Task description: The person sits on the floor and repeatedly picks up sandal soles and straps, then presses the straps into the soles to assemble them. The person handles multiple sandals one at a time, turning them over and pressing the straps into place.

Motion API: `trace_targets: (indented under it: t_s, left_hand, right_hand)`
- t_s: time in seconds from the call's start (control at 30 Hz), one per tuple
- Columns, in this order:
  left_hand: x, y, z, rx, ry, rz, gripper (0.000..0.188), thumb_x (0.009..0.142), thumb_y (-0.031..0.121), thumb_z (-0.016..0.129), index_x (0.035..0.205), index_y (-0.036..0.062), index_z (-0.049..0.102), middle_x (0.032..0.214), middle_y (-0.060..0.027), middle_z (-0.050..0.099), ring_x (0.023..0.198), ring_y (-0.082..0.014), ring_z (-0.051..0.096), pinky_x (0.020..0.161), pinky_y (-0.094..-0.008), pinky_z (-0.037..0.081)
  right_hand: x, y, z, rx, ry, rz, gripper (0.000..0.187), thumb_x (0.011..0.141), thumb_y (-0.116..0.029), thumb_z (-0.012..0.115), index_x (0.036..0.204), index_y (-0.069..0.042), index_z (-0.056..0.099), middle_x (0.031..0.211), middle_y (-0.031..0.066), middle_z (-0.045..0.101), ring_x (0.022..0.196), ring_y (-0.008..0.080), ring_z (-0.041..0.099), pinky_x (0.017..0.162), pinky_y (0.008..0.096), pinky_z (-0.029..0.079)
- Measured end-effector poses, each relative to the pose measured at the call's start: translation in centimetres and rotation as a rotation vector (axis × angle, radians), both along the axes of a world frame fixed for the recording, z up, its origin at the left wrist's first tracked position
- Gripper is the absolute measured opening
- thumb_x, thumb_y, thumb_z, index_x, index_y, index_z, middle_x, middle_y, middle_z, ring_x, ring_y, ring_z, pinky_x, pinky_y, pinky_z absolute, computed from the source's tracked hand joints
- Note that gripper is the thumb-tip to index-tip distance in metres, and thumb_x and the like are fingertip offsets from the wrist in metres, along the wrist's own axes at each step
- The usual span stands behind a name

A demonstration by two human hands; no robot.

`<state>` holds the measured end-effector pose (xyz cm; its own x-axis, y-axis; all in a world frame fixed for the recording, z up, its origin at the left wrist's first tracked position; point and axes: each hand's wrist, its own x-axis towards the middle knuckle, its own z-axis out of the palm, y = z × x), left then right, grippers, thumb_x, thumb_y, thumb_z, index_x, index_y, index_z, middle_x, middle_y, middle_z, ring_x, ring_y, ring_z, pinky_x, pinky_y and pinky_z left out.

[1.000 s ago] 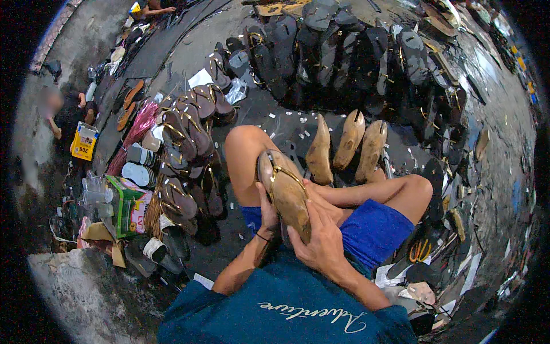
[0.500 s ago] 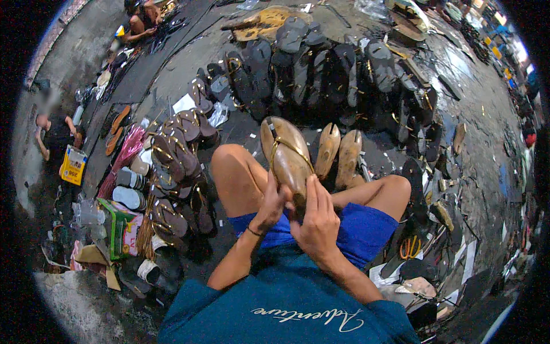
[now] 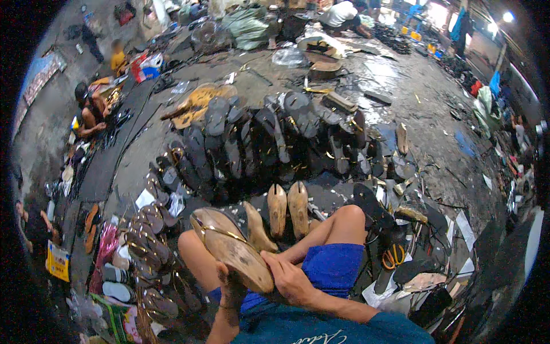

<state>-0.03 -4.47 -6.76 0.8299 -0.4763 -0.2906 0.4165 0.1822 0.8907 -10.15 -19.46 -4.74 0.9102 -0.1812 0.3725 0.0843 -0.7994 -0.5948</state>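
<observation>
A wooden shoe last with a thin gold sandal strap across its front part lies tilted above my lap, toe to the upper left. My left hand grips it from below, near the heel end. On the other side of the heel, the bent fingers of my right hand press against its edge. Part of my left fingers is hidden by the last. Just beyond, a wooden last leans beside two more, a left one and a right one, between my legs.
Rows of dark sandals curve across the floor ahead. More strapped sandals are stacked at my left. Orange-handled scissors lie at my right among scraps. Further off on the left sits another person.
My view has tipped up, showing more of the room. The last has turned, its toe swinging left. Both hands still hold it near the heel. A third wooden last now shows beside the pair.
</observation>
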Motion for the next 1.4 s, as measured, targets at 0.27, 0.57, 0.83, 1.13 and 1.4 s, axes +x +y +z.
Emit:
trace_targets:
  t_s: [0.27, 0.57, 0.83, 1.13, 1.4]
  left_hand:
    - [-1.5, 2.2, 0.4, 0.143, -0.013, -0.005, 0.097, 0.072, 0.049, 0.077, 0.141, 0.0026, 0.027, 0.124, -0.0140, 0.052, 0.116, -0.0243, 0.052, 0.097, -0.0405, 0.045]
    - [-2.2, 3.0, 0.4, 0.236, 0.009, -0.009, 0.100, 0.070, 0.051, 0.079, 0.140, 0.0015, 0.027, 0.124, -0.0145, 0.053, 0.117, -0.0247, 0.052, 0.099, -0.0415, 0.043]
    - [-2.4, 2.1, 1.0, 0.243, -0.049, 0.015, 0.102, 0.069, 0.053, 0.080, 0.140, 0.0005, 0.028, 0.123, -0.0150, 0.054, 0.118, -0.0249, 0.052, 0.100, -0.0425, 0.042]
    - [-2.6, 0.6, 4.3, 0.205, -0.291, 0.138, 0.105, 0.067, 0.054, 0.081, 0.139, -0.0006, 0.029, 0.123, -0.0155, 0.055, 0.119, -0.0253, 0.051, 0.101, -0.0435, 0.041]
    - [-4.0, -1.6, 8.6, 0.377, -0.836, -0.201, 0.097, 0.072, 0.051, 0.080, 0.138, -0.0040, 0.034, 0.119, -0.0191, 0.058, 0.118, -0.0298, 0.052, 0.101, -0.0445, 0.039]
  right_hand:
    - [-2.3, 0.5, 0.1, 0.597, 0.130, 0.231, 0.042, 0.100, -0.016, 0.040, 0.136, 0.005, 0.041, 0.129, 0.0150, 0.054, 0.123, 0.0201, 0.049, 0.103, 0.0328, 0.039]
    - [-7.3, 4.4, -4.6, 1.826, 0.415, 0.267, 0.036, 0.104, -0.029, 0.038, 0.121, -0.003, 0.057, 0.114, 0.0024, 0.062, 0.104, 0.0098, 0.054, 0.093, 0.0291, 0.042]
    - [-6.7, 9.2, -21.2, 1.680, 0.491, 0.439, 0.047, 0.103, -0.037, 0.041, 0.132, -0.001, 0.047, 0.127, 0.0047, 0.052, 0.118, 0.0155, 0.044, 0.105, 0.0322, 0.033]
    - [-2.8, -0.7, 2.9, 0.368, 0.145, 0.275, 0.082, 0.081, -0.027, 0.072, 0.143, 0.004, 0.028, 0.145, 0.0181, 0.039, 0.134, 0.0284, 0.038, 0.111, 0.0392, 0.030]
    - [-2.9, -1.4, 1.8, 1.365, 0.398, 0.340, 0.106, 0.069, -0.040, 0.078, 0.146, 0.003, 0.020, 0.149, 0.0201, 0.032, 0.136, 0.0287, 0.035, 0.112, 0.0387, 0.028]
